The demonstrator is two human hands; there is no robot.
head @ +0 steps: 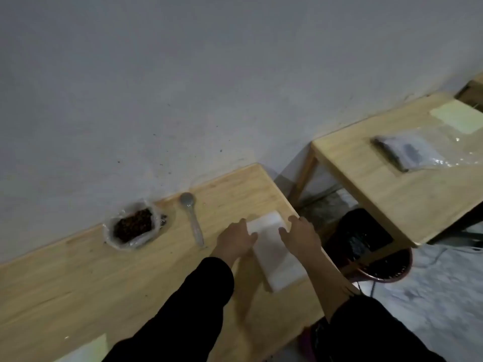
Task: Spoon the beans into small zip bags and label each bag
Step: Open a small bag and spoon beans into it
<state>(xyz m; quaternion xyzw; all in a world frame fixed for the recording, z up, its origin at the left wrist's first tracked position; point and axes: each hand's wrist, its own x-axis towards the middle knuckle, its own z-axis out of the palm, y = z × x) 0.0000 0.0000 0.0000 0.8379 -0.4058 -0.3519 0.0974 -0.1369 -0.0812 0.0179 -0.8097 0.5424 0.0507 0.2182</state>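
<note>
A white stack of small zip bags (274, 254) lies near the right end of the wooden table (104, 278). My left hand (236, 240) rests on its left edge and my right hand (300, 235) on its right edge, fingers pointing toward the wall. Whether the fingers pinch the stack is not clear. An open plastic bag of dark beans (133, 226) sits by the wall at the left. A clear plastic spoon (192, 219) lies between the beans and my left hand.
A pale yellow sheet (86, 350) shows at the table's near edge. A second wooden table (392, 199) at the right carries a clear packet (402, 152), plastic wrap and a yellow pad (457, 118). A dark bin (366, 241) stands on the floor between the tables.
</note>
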